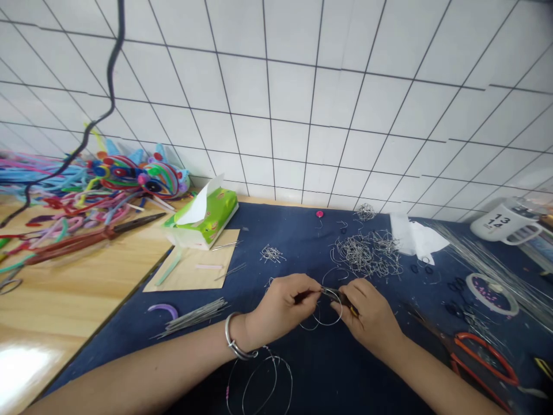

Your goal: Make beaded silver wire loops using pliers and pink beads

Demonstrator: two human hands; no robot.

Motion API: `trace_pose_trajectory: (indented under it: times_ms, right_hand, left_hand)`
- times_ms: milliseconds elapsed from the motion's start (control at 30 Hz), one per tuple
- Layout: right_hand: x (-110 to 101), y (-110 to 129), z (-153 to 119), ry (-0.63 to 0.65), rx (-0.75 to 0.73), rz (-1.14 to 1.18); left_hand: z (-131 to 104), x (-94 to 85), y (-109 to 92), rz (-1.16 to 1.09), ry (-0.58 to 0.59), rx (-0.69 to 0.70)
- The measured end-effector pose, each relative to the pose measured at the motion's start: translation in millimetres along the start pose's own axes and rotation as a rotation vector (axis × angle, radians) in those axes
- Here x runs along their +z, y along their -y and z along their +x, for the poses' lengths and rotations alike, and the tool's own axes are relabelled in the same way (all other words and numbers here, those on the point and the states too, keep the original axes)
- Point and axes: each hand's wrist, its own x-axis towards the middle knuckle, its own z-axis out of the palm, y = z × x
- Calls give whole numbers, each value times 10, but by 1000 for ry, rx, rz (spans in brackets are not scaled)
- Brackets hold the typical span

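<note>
Near the centre of the dark blue cloth, my left hand (285, 302) is closed, its thumb and forefinger pinching a thin wire ring (332, 324). My right hand (367, 311) is wrapped round small dark pliers (334, 294), whose jaws reach the wire at my left fingertips. The ring hangs between both hands. More wire loops (268, 383) lie below my left wrist, with tiny pink beads on one of them. Just above my hands is a tangled heap of bent wire pieces (367, 253).
Left: a tissue pack (205, 216), straight wires (196, 317), red-handled pliers (86, 239) and colourful fuzzy stems (56, 178). Right: orange-handled scissors (486, 357), a round bead dish (492, 295), long wires (496, 276) and a white mug (503, 222). A tiled wall (289, 104) stands behind.
</note>
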Motion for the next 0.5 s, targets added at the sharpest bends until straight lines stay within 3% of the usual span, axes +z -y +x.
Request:
trace_pose_trajectory:
  times_ms: [500]
  right_hand:
    - [-3, 9, -11, 40, 6, 17]
  left_hand:
    - [0, -9, -41, -2, 53, 5]
